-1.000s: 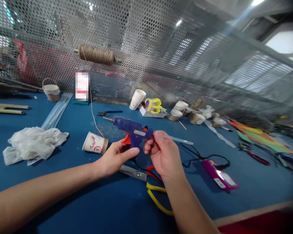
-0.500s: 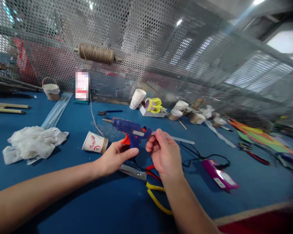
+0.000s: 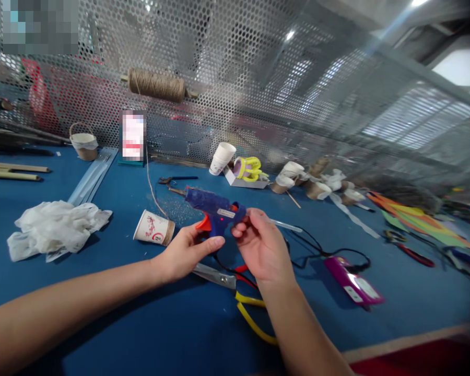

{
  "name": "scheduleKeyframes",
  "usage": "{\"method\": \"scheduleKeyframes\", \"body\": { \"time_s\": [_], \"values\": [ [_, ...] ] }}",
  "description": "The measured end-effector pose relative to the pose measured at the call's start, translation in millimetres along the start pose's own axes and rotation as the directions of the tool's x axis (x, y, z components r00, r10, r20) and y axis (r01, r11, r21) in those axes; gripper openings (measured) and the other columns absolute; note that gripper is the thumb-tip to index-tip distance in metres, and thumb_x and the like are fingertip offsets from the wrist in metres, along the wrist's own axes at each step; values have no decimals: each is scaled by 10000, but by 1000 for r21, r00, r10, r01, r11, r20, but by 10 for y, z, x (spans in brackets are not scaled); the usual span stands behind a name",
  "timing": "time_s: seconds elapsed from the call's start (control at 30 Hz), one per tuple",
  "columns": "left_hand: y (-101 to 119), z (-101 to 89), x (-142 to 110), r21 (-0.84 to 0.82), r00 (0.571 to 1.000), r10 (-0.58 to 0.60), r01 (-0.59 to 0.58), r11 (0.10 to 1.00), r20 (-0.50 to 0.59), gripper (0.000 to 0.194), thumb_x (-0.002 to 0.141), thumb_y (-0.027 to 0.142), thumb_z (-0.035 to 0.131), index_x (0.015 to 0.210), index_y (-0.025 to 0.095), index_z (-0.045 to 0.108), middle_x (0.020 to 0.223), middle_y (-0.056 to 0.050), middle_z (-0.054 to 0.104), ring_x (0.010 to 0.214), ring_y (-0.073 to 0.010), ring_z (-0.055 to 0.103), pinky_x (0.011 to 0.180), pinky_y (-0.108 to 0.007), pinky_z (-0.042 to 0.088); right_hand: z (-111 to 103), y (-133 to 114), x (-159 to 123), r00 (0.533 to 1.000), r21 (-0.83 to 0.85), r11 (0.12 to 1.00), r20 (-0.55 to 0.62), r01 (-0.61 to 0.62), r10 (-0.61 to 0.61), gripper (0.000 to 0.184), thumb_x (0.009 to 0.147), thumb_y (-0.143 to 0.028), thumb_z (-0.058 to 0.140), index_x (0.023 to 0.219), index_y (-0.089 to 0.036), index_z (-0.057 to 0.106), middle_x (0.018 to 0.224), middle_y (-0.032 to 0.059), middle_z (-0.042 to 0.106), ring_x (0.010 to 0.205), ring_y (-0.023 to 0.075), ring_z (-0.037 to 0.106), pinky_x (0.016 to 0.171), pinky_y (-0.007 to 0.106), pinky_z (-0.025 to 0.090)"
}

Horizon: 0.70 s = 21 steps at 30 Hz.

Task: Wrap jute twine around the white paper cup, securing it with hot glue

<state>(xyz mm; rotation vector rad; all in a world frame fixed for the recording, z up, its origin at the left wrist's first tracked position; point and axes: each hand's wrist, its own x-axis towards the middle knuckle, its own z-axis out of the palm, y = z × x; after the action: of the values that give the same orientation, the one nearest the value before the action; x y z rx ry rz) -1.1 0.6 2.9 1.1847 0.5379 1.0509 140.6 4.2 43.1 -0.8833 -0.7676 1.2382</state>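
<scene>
A blue hot glue gun (image 3: 215,206) with an orange trigger is held by its handle in my left hand (image 3: 191,249), its nozzle pointing left. At its rear end, my right hand (image 3: 263,243) pinches a clear glue stick (image 3: 285,225), which sticks out to the right past my fingers. A small red light glows on the gun's side. To the left, a paper cup (image 3: 153,228) lies on its side, with twine around its base end. Under my hands rest scissors (image 3: 219,278) with red and yellow handles, partly hidden by my right wrist.
A twine spool (image 3: 156,85) hangs on the perforated metal screen. Crumpled white material (image 3: 60,230) lies at left. A purple power strip (image 3: 354,280) with a black cord sits at right. Upright paper cups (image 3: 222,158), pliers (image 3: 409,250) and coloured sheets (image 3: 419,219) are further back.
My right hand has pushed the glue stick leftward into the gun, so less of it shows behind. The gun sits slightly further right in view.
</scene>
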Motion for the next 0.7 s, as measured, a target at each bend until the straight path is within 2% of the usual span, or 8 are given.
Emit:
{"method": "scheduleKeyframes", "body": {
  "time_s": [0.33, 0.47, 0.57, 0.63, 0.7],
  "values": [
    [-15, 5, 4, -17, 1000, 2, -2, 1000, -5, 412, 757, 347, 667, 1098, 122, 612, 1129, -107, 652, 1073, -238, 565, 954, -362, 406, 52, 42, 1, 999, -33, 999, -43, 18, -19, 397, 449, -422, 845, 564, -180, 551, 482, -73, 541, 397, 49, 477, 377, 162, 404],
    [-22, 6, 0, -13, 1000, -9, 8, 1000, -10, 422, 751, 364, 677, 1096, 128, 620, 1045, -90, 681, 1040, -241, 573, 916, -358, 422, 45, 56, 7, 999, -40, 999, -39, 28, -30, 400, 463, -444, 837, 570, -185, 552, 490, -70, 552, 400, 52, 475, 384, 169, 404],
    [-12, -3, -4, -6, 1000, -18, 18, 1000, -22, 425, 732, 411, 689, 1049, 132, 643, 952, -70, 692, 979, -231, 584, 880, -338, 427, 27, 74, 0, 999, -68, 997, 17, 38, -37, 396, 525, -520, 788, 617, -184, 597, 518, -55, 566, 435, 62, 488, 421, 186, 422],
    [-2, -17, 0, -11, 998, -42, 41, 999, -44, 428, 707, 457, 699, 966, 117, 661, 869, -68, 685, 887, -212, 590, 835, -323, 433, 0, 95, -11, 995, -126, 989, 72, 83, -74, 408, 583, -564, 737, 712, -186, 652, 611, -25, 623, 523, 81, 533, 485, 202, 447],
    [2, -31, 12, -26, 995, -72, 71, 997, -74, 457, 683, 507, 701, 884, 98, 662, 784, -60, 660, 773, -177, 573, 773, -303, 433, -34, 121, -22, 987, -244, 961, 124, 134, -106, 403, 621, -534, 729, 837, -198, 680, 768, 6, 675, 658, 111, 580, 567, 221, 465]
  ]
}}
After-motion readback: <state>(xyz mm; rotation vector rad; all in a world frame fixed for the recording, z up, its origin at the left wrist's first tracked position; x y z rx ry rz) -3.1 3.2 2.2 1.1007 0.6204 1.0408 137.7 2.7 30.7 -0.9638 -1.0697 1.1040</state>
